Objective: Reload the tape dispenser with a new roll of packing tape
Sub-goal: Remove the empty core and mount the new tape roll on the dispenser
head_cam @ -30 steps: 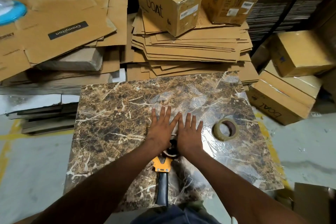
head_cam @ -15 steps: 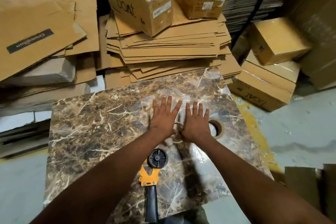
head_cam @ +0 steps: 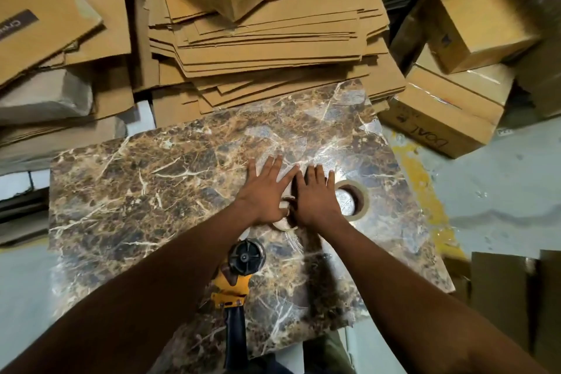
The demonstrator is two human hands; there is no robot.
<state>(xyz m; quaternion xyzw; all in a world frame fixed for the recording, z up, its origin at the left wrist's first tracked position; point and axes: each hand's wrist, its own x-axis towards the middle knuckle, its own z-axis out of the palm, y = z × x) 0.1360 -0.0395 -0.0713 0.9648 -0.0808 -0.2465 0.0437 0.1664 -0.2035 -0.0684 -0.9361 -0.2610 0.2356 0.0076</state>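
Both my hands, left hand (head_cam: 263, 191) and right hand (head_cam: 314, 196), lie flat, fingers spread, gripping nothing; tape roll (head_cam: 353, 199) at 3 o'clock, dispenser (head_cam: 235, 279) at 6, probably staged within reach.

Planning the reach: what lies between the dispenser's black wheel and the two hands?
Head view: only bare marble slab separates the wheel from a small ring under both hands.

On the table (head_cam: 127, 191), the tape dispenser (head_cam: 239, 276) lies at the near edge. Behind it both hands lie flat, left hand (head_cam: 264, 191) beside right hand (head_cam: 315, 200). The tape roll (head_cam: 362, 202) lies just right of them, near the right edge.
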